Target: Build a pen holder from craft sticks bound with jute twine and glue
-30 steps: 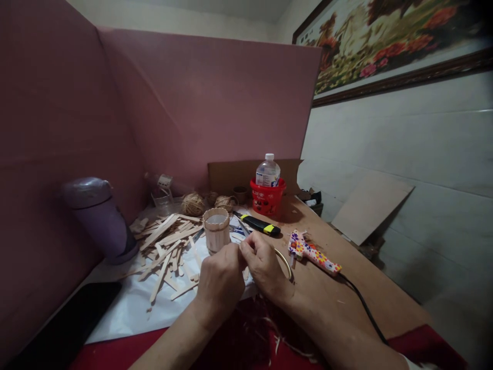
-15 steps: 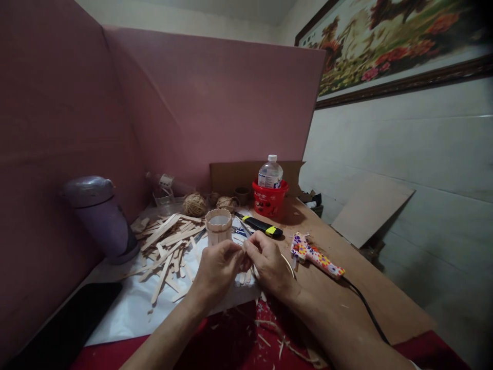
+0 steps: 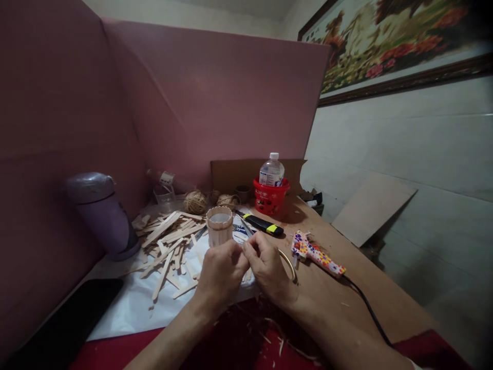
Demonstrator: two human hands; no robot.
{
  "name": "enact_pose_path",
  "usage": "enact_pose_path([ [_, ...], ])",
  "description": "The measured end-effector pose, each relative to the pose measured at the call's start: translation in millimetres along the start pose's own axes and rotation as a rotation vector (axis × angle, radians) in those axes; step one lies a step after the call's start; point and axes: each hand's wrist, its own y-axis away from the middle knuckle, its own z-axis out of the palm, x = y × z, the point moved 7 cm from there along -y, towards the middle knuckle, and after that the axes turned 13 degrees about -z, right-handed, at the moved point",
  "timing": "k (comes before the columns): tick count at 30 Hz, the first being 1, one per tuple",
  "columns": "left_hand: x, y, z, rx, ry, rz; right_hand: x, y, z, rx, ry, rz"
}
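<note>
My left hand and my right hand meet at the fingertips, both closed in a pinch. Whatever lies between the fingers is hidden or too small to name. Just behind my left hand stands a round cup covered with wooden sticks. A metal blade points up behind my right fingers, and a gold-coloured ring shows beside my right hand. Many loose wooden sticks lie piled on white sheeting to the left.
A floral glue gun with a black cord and a black-yellow cutter lie at the right. Farther back are a red bucket holding a bottle, and twine balls. A purple tumbler and a black flat object are left.
Both hands have turned slightly, and my left fingers are curled in more. The gold-coloured ring shows more. The whole view has shifted a little.
</note>
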Motion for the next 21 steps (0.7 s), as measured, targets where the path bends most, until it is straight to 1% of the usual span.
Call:
enact_pose_path([
  [3,-5,-2,-2.7,0.029,0.013,-0.047,-2,0,0,0.011,-0.066,0.016],
  [5,-6,-4,-3.1,0.016,0.043,-0.059,1,-1,2,0.008,-0.192,0.067],
  [7,-6,-5,-0.7,-0.043,0.126,-0.058,8,-2,4,0.011,-0.346,0.149],
  [9,-6,-7,3.3,-0.117,0.229,-0.056,15,-4,4,0.027,-0.443,0.205],
  [11,-6,-7,6.8,-0.172,0.309,-0.054,20,-6,2,0.043,-0.466,0.216],
  [14,-6,-5,8.5,-0.193,0.338,-0.004,21,-8,1,0.046,-0.452,0.201],
  [16,-3,-3,7.0,-0.17,0.285,0.063,20,-7,1,0.043,-0.45,0.195],
  [18,1,-1,4.0,-0.122,0.171,0.142,19,-7,1,0.034,-0.444,0.188],
  [21,11,4,0.5,-0.061,-0.017,0.295,19,-6,2,0.016,-0.408,0.174],
])
